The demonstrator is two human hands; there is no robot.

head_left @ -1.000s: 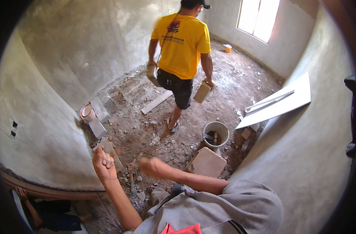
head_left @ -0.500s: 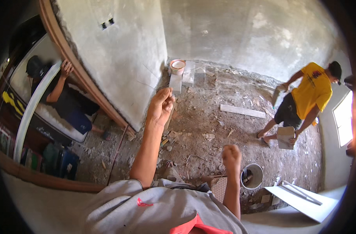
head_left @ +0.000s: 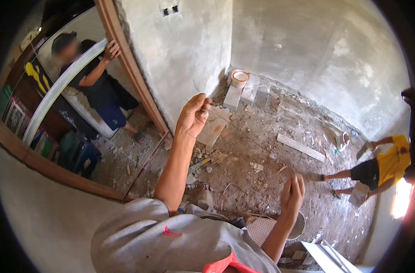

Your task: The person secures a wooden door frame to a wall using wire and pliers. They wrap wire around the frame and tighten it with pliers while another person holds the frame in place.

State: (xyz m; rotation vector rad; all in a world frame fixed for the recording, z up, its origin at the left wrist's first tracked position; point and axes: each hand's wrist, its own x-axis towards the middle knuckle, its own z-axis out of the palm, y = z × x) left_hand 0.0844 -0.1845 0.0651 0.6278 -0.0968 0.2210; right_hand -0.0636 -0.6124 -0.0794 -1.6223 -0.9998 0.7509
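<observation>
Raised in front of me, my left hand [head_left: 194,116] is closed in a pinch. A thin, dark wire-like strand [head_left: 196,87] shows at its fingertips; its far end is too fine to follow. Lower and to the right, my right hand [head_left: 293,195] is held up with its fingers pressed together, and whatever they hold is too small to make out. The hands are well apart above the rubble-strewn floor [head_left: 248,182]. Beneath the left hand lies a flat, pale slab [head_left: 213,128]. Behind my right wrist stands a bucket [head_left: 299,227], partly hidden.
At left, a person in dark clothes [head_left: 96,84] grips the wooden door frame [head_left: 132,59]. A person in a yellow shirt [head_left: 393,159] carries flat tiles at right. An open pail [head_left: 240,78] stands by the wall corner. A long board [head_left: 300,147] and white panel [head_left: 323,257] lie about.
The view has turned, shifting the room within it. My right hand has gone from a fist to straighter, upright fingers. The yellow-shirted person has moved farther right.
</observation>
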